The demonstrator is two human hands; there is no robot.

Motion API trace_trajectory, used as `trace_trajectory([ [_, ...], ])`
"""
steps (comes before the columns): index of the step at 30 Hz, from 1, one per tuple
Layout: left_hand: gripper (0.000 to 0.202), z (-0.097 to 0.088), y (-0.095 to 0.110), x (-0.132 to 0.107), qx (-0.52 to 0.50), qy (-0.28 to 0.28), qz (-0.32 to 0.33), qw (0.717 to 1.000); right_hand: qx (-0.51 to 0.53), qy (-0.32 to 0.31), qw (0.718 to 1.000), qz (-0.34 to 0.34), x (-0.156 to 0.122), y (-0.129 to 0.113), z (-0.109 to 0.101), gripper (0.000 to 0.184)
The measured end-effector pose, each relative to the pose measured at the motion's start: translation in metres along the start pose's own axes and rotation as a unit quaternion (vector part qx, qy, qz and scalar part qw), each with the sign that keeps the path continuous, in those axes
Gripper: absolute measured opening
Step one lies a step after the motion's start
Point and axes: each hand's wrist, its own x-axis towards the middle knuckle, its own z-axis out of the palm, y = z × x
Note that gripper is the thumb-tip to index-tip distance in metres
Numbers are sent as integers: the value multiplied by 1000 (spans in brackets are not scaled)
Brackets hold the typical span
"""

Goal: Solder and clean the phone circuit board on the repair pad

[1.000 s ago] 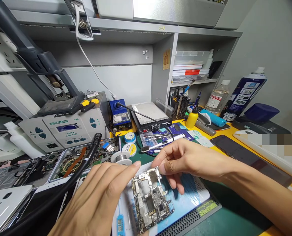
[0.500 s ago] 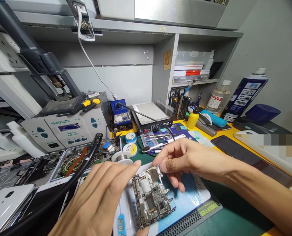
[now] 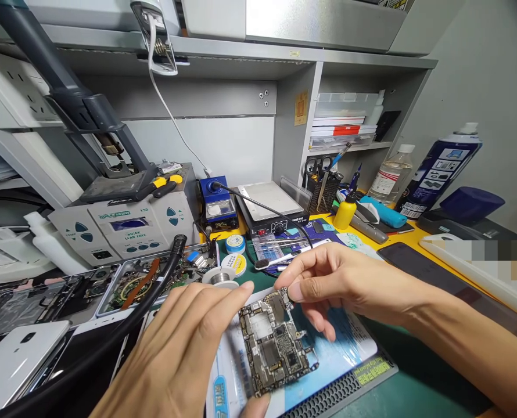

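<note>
A small phone circuit board [image 3: 276, 342] is held tilted above a blue and white mat [image 3: 328, 360]. My left hand [image 3: 184, 354] grips the board along its left and lower edge, thumb under it. My right hand [image 3: 341, 284] pinches the board's upper right corner between thumb and forefinger, the other fingers curled below.
A grey rework station [image 3: 123, 223] stands at the left with a black hose [image 3: 154, 296] running down. A blue soldering station [image 3: 217, 203], a heating plate [image 3: 269, 203], solder reels [image 3: 230, 264], a pen holder [image 3: 322, 188], bottles [image 3: 387, 174], a spray can [image 3: 441, 168] and a dark phone [image 3: 437, 278] surround the mat.
The view has drifted slightly, so everything sits a little to the right. Both hands keep the same hold on the board, which has tilted a little.
</note>
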Motion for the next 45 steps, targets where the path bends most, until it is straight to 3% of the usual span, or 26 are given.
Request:
trace_trajectory([
  [6, 67, 0, 6, -3, 2, 11, 35, 999, 16, -3, 1000, -2, -1, -1, 1, 13],
  [9, 65, 0, 10, -1, 0, 49, 34, 998, 22, 2, 1000, -17, -2, -1, 2, 15],
  [14, 72, -2, 13, 1, 23, 159, -56, 985, 11, 15, 998, -52, -2, -1, 5, 21],
  [17, 74, -2, 12, 1, 52, 192, -79, 977, -12, -1, 998, -60, -3, 0, 7, 21],
  [27, 67, 4, 13, 1, 80, 204, -67, 973, -25, 30, 995, -97, -3, 3, 13, 27],
  [33, 70, 9, 9, -3, 93, 171, -27, 980, -10, 34, 995, -92, -1, 1, 14, 29],
  [39, 69, 11, 7, -3, 93, 177, -27, 979, 30, -5, 996, -82, -3, -1, 11, 24],
  [45, 67, 10, 12, 0, 100, 193, -44, 975, 8, 25, 995, -101, -3, 0, 14, 23],
])
